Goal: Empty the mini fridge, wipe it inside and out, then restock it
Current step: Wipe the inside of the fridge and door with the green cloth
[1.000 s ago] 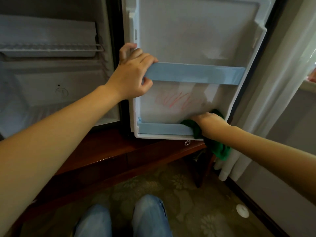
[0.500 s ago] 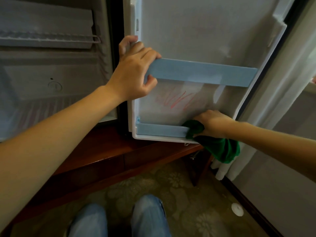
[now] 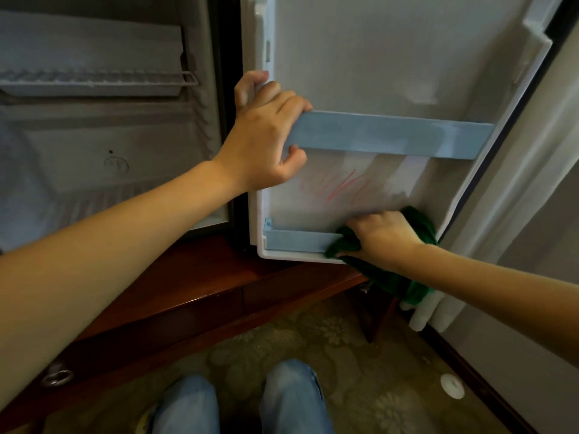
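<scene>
Since the open fridge door (image 3: 376, 57) would probably swing, my left hand (image 3: 266, 136) is wrapped round its upper rail (image 3: 391, 134) to steady it. Right hand (image 3: 383, 239) clutches the green cloth (image 3: 421, 223), pushing it into the lower rail (image 3: 300, 239) corner, just under that red scribble (image 3: 341, 183).

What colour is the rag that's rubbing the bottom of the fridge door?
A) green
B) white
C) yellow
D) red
A: the rag bunched under the right hand at the door's lower blue rail is dark green.
</scene>
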Tool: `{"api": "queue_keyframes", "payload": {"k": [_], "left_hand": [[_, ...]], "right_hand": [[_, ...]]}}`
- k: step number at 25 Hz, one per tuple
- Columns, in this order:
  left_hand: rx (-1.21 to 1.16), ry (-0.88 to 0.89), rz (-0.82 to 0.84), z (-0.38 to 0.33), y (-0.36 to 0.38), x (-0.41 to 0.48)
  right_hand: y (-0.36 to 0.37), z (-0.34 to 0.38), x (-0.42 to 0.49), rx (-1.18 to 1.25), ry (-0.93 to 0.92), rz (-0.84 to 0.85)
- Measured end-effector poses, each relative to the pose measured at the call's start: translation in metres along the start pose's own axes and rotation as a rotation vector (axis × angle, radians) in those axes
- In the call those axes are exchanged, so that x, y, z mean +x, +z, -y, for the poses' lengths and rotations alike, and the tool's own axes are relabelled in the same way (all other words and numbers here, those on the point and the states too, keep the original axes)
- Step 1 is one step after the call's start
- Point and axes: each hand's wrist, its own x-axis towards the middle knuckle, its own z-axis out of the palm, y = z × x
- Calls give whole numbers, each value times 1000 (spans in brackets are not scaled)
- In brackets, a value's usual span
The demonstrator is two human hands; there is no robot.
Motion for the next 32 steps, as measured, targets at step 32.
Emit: {"api": "queue_keyframes", "payload": {"k": [32], "left_hand": [[-144, -890, 442, -25, 16, -98]], "right_hand": [[-28, 78, -22, 1319, 407, -1109]]}}
